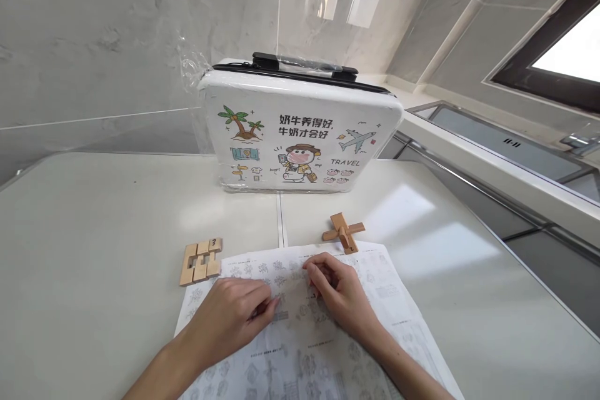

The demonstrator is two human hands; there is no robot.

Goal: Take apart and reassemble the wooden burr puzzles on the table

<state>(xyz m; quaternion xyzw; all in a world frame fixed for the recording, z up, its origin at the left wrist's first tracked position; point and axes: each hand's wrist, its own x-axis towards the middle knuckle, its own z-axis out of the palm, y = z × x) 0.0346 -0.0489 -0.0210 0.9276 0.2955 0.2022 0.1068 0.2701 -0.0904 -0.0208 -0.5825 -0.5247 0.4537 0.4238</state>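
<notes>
Sheet (328,350) flat on table (94,231), far edge just beside wooden cross (344,232) and block (200,260); bare table both sides; left hand (234,319), right hand (340,290) palm-down on sheet, fingers curled together, tips touching it.

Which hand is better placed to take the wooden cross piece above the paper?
Probably the right hand: it rests on the sheet just below the cross piece; the left hand lies farther away.

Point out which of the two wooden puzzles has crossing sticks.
The cross puzzle beyond the right hand, at the top of the sheet. The other puzzle, left of the sheet, is a flat slab of blocks.
</notes>
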